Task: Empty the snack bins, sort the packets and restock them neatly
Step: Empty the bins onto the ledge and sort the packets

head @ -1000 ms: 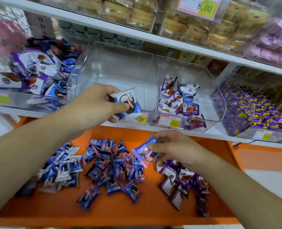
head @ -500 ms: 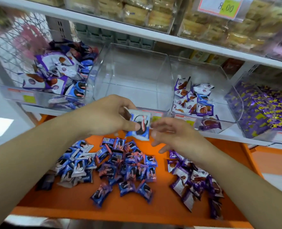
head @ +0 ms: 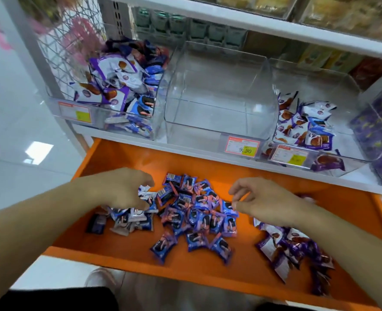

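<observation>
Sorting packets on the orange shelf (head: 122, 261) below the empty middle bin (head: 219, 104): my left hand (head: 120, 187) pinches a white packet (head: 144, 194) onto its pile, right hand (head: 264, 203) loosely curled, empty; keep colours separate tbh.

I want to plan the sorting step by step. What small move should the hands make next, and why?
Probably the left hand should let go of the white-and-blue packet it is lowering onto the left pile on the orange shelf. The right hand hovers open over the blue packets, holding nothing, and the middle clear bin stands empty.
</observation>
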Available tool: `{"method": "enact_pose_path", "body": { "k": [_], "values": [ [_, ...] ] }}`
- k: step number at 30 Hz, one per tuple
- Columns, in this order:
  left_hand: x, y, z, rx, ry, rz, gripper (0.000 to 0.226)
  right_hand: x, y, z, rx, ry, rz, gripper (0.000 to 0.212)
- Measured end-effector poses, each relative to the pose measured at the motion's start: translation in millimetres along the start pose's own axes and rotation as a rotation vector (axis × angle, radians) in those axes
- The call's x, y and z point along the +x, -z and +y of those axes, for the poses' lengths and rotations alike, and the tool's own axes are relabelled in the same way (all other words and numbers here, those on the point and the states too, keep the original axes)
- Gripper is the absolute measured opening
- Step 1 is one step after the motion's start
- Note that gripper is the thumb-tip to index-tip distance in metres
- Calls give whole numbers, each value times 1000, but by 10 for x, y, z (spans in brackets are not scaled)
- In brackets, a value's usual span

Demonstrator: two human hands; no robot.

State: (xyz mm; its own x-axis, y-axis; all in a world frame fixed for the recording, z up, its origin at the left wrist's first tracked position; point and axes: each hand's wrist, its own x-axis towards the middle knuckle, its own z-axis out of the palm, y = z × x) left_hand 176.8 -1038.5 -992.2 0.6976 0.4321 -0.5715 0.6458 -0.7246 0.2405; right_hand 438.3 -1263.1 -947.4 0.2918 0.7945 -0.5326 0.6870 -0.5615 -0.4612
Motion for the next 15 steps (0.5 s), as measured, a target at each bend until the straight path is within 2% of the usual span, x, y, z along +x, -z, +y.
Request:
{"method": "enact_pose_path", "body": {
  "k": [3,8,11,15],
  "values": [
    [192,-206,121,18,-48,-93,85,194,-176,159,-74,-36,-47,38],
    [885,-784,172,127,-52,-151,121,712,-615,771,-223,-169,-148,103],
    [1096,-1030,154,228,9,-116,146,931,-894,974,-94,-253,-141,128],
    [1464,-1270,29,236,40,-118,150,1239,-1212,1135,126,-381,-119,145]
  ]
}}
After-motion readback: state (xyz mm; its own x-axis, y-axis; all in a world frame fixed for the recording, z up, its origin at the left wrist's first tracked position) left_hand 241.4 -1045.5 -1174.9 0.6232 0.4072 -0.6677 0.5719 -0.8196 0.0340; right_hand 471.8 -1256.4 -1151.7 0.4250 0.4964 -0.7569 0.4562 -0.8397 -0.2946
